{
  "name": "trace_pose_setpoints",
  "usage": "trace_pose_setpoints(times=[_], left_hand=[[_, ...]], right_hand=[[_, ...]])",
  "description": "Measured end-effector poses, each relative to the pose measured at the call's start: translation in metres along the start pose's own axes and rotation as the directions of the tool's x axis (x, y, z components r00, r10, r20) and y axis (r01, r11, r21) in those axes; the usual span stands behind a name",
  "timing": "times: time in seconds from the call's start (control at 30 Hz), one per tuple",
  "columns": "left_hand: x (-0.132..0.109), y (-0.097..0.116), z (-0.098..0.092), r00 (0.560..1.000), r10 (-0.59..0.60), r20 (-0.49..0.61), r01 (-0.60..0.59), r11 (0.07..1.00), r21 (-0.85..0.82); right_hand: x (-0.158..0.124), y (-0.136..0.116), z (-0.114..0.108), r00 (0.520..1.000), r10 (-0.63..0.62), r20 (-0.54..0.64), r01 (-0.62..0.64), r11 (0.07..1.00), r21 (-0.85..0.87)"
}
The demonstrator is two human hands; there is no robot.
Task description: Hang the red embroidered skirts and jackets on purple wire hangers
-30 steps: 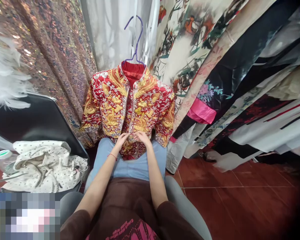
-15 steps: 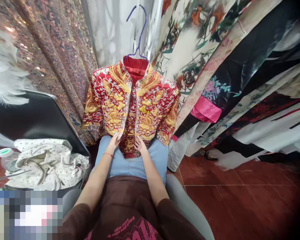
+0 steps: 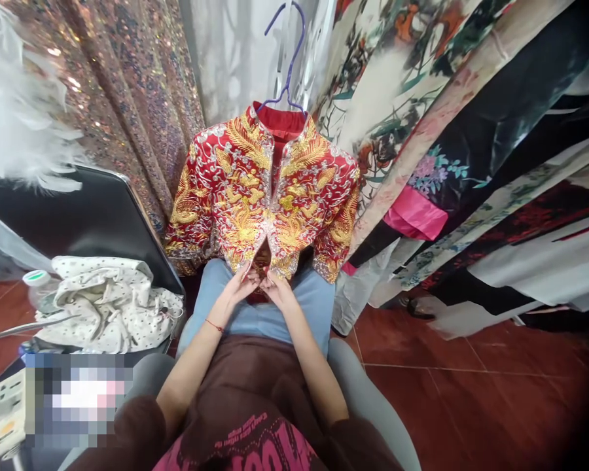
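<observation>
A red jacket (image 3: 245,196) with dense gold and silver embroidery hangs upright before me on a purple wire hanger (image 3: 288,85). Its front edges meet around mid-chest and part below in a small gap. My left hand (image 3: 240,282) pinches the lower corner of the left front panel. At the matching corner of the right panel, my right hand (image 3: 277,288) is closed on the hem. The two hands are close together over my lap, and some fingertips are hidden behind the cloth.
On the left, a black chair (image 3: 69,216) holds a bunched dotted cloth (image 3: 112,304) and a capped bottle (image 3: 39,288). Sequined fabric (image 3: 142,98) hangs behind it. Printed garments (image 3: 422,170) hang along the right above the red tiled floor (image 3: 422,405). White feathers (image 3: 24,118) are at upper left.
My hands have come closer together, drawing the jacket's two front panels inward so their edges meet. The whole view has shifted slightly, with the jacket now farther right in the picture.
</observation>
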State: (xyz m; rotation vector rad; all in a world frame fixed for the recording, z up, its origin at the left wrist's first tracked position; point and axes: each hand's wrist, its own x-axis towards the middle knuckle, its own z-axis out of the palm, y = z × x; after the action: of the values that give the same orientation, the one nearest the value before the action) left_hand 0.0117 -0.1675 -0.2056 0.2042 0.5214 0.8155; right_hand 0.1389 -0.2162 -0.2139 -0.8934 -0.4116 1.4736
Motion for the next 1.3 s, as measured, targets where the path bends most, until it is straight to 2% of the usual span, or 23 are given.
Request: trace_pose_setpoints(times=[0.13,0.27,0.4,0.53,0.67,0.93,1.3], left_hand=[[-0.040,-0.003,0.024,0.996,0.018,0.082,-0.013,0.997,-0.071],[-0.055,-0.010,0.035,0.994,0.057,0.095,-0.058,0.998,0.009],[-0.048,-0.010,0.029,0.994,0.106,0.025,-0.108,0.988,0.107],[-0.034,-0.009,0.014,0.989,0.124,-0.080,-0.109,0.979,0.174],[-0.026,-0.007,0.002,0.984,0.111,-0.141,-0.083,0.978,0.192],[-0.021,-0.010,-0.006,0.977,0.160,-0.142,-0.128,0.970,0.208],[-0.022,-0.014,-0.003,0.957,0.247,-0.153,-0.205,0.947,0.246]], right_hand=[[-0.024,-0.012,0.026,0.989,-0.128,0.067,0.126,0.992,0.028],[-0.035,-0.010,0.046,0.975,-0.208,0.080,0.206,0.978,0.037],[-0.033,-0.001,0.047,0.969,-0.237,0.064,0.235,0.971,0.031],[-0.020,0.010,0.034,0.978,-0.208,0.032,0.207,0.978,0.041],[-0.012,0.016,0.022,0.986,-0.166,0.004,0.166,0.984,0.065],[-0.011,0.019,0.021,0.998,-0.048,-0.027,0.049,0.997,0.060],[-0.015,0.023,0.029,0.987,-0.068,-0.145,0.078,0.995,0.064]])
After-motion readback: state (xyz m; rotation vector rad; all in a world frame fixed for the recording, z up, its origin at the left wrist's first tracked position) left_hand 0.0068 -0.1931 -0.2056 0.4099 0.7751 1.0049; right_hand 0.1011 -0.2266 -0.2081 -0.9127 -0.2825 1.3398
